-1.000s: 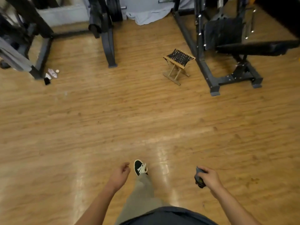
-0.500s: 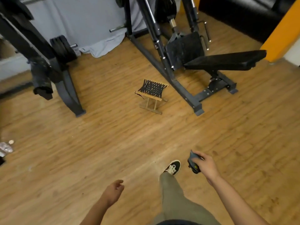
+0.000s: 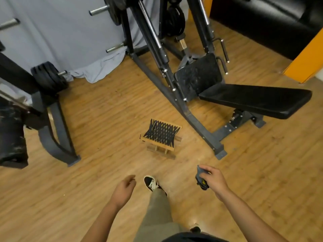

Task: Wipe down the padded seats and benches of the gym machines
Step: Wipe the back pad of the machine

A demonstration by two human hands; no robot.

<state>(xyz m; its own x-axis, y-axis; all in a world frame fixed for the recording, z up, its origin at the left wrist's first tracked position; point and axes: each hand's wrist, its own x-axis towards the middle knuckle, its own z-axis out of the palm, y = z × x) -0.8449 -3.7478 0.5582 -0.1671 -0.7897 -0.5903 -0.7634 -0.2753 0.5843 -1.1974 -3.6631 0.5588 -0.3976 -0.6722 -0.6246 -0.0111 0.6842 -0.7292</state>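
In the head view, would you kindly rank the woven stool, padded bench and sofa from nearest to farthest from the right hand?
From the right hand:
1. wooden stool with black woven seat, ahead left
2. long black padded bench, ahead right
3. black leather sofa, far right

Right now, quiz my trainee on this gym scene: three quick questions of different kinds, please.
1. True or false: the right hand grips a dark cloth.
2. What stands on the floor to the left of the padded bench? A. woven stool B. bucket C. dumbbell
3. Fill in: the left hand holds ____.
Key: 1 true; 2 A; 3 nothing.
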